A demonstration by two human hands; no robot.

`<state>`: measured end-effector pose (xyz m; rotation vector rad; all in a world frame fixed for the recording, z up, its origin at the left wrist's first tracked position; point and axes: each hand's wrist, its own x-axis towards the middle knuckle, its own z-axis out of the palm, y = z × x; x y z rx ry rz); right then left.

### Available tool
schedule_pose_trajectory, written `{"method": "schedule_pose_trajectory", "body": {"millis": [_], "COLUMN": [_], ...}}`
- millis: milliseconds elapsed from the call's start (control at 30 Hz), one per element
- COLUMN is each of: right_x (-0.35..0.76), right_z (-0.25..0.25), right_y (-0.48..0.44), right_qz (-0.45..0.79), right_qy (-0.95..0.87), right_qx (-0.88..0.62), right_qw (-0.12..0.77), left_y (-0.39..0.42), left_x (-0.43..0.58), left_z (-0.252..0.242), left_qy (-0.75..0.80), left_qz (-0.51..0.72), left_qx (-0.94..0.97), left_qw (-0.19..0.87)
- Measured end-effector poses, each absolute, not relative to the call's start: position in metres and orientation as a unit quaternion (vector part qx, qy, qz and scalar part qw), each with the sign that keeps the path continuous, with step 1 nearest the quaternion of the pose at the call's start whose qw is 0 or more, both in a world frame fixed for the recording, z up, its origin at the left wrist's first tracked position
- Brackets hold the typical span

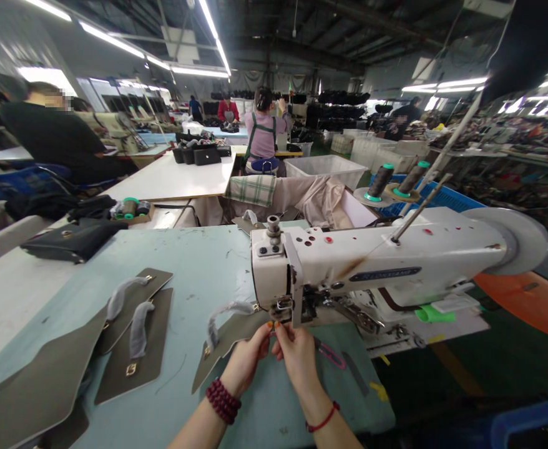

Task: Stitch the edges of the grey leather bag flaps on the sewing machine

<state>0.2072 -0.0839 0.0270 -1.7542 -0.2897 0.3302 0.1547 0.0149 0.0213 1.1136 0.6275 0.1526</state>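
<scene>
Both hands meet just in front of the needle area of a white sewing machine (pixel 339 255). My left hand (pixel 250 355), with a dark red bead bracelet at the wrist, is closed in a pinch. My right hand (pixel 297 355), with a thin red band, pinches right beside it, fingertips nearly touching. What lies between the fingertips is too small to name. Left of the hands, a grey-brown panel (pixel 229 335) with a plastic-wrapped handle (pixel 214 321) reaches under the machine head. Several similar panels (pixel 49 368) lie at the left of the pale green table (pixel 185 249).
Pink-handled snips (pixel 331 355) and a grey strip (pixel 356 373) lie right of my hands. A black bag (pixel 77 240) sits at the far left. Thread cones (pixel 379 182) stand behind the machine. Other people work farther back.
</scene>
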Motion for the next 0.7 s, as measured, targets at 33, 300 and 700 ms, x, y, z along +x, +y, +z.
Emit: {"method": "schedule_pose_trajectory", "body": {"millis": [33,300,700], "right_x": [0.207,0.212,0.194], "right_z": [0.028,0.029,0.021], "right_y": [-0.084,-0.08,-0.097], "right_qz": [0.144,0.13,0.205], "right_qy": [-0.126,-0.128,-0.128], "right_qx": [-0.763,-0.769,-0.731], "right_qw": [0.618,0.612,0.639], "left_y": [0.015,0.019,0.028], "left_x": [0.155,0.163,0.17], "left_z": [0.021,0.029,0.027], "left_qy": [0.293,0.289,0.32], "left_qz": [0.072,0.083,0.074], "left_qx": [0.517,0.514,0.542], "left_qw": [0.801,0.803,0.774]}}
